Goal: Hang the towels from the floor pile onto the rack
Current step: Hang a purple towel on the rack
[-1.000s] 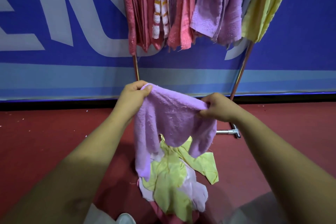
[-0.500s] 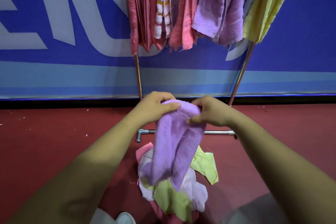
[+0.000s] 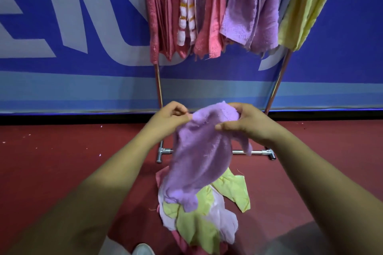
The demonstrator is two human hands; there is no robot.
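Note:
A purple towel [image 3: 199, 157] hangs bunched between both my hands, just above the floor pile. My left hand [image 3: 170, 118] pinches its upper left edge. My right hand [image 3: 246, 122] grips its top right, thumb across the front. The floor pile [image 3: 203, 219] of yellow, pale pink and pink towels lies below on the red floor. The rack [image 3: 158, 87] stands behind, its metal legs and base bar showing. Several pink, white-striped, purple and yellow hung towels [image 3: 217, 12] fill it; its top rail is out of view.
A blue banner wall [image 3: 72, 37] with pale lettering runs behind the rack. Red floor [image 3: 62, 161] spreads to the left and right of the pile. A white shoe tip [image 3: 143, 250] shows at the bottom edge.
My hands have come together from wide apart. The purple towel, earlier stretched out flat, is now gathered into a narrow hanging bundle, and my right hand has shifted its grip over the top.

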